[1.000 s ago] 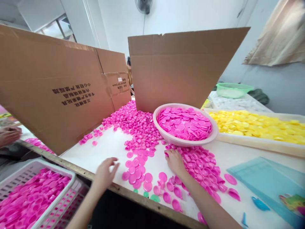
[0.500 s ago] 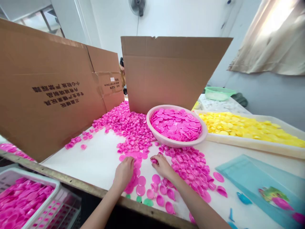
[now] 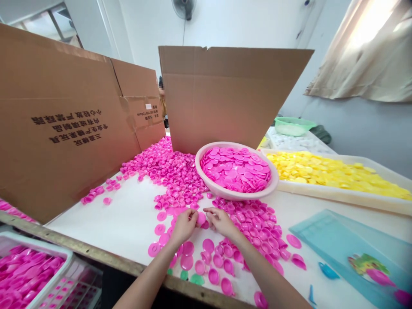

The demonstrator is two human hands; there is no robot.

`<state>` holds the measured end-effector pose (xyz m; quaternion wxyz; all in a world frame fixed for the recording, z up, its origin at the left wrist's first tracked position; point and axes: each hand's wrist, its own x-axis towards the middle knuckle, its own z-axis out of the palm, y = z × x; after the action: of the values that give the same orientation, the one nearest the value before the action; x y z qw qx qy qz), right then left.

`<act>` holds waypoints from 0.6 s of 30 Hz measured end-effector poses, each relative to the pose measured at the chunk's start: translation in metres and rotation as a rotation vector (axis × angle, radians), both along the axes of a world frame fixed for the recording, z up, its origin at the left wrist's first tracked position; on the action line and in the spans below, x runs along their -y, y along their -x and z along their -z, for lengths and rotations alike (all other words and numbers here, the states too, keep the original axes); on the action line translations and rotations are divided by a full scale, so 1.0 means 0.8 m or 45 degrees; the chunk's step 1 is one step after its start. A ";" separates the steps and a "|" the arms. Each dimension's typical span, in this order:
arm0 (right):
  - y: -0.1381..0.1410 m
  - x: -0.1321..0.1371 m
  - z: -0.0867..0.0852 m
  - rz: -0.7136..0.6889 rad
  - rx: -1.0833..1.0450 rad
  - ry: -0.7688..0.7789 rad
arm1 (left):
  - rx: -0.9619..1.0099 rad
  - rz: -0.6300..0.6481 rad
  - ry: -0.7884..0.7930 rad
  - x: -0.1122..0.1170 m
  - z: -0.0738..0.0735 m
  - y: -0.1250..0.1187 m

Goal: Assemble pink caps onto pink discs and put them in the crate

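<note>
left hand (image 3: pixel 184 227) & right hand (image 3: pixel 220 223) w/ pink plastic cap (image 3: pixel 201 219) btwn them

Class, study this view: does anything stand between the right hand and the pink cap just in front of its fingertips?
Nothing visible does: no object separates the right hand from the pink plastic cap, which sits right at its fingertips.

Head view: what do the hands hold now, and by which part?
The left hand seems to pinch a pink plastic cap by its rim; the right hand is beside it, and whether it holds anything cannot be told.
</note>
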<state>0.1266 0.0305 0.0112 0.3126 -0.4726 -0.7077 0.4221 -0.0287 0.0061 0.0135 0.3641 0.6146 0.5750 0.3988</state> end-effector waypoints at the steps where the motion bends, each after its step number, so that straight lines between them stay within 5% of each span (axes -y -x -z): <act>1: 0.001 0.000 0.000 -0.004 -0.069 0.096 | 0.002 0.009 0.004 -0.002 0.001 -0.003; 8: 0.005 -0.001 0.009 0.199 -0.119 0.410 | -0.320 -0.001 -0.089 -0.006 0.013 -0.020; 15: 0.003 -0.008 0.006 0.128 0.022 0.670 | -0.560 0.169 0.128 -0.022 0.004 -0.014; 18: 0.008 -0.006 0.006 0.031 0.022 0.775 | -0.770 0.057 0.040 -0.034 -0.002 -0.023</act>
<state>0.1204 0.0349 0.0066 0.1558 -0.5565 -0.5456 0.6069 -0.0099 0.0331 0.0151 0.1945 0.7122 0.6498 0.1809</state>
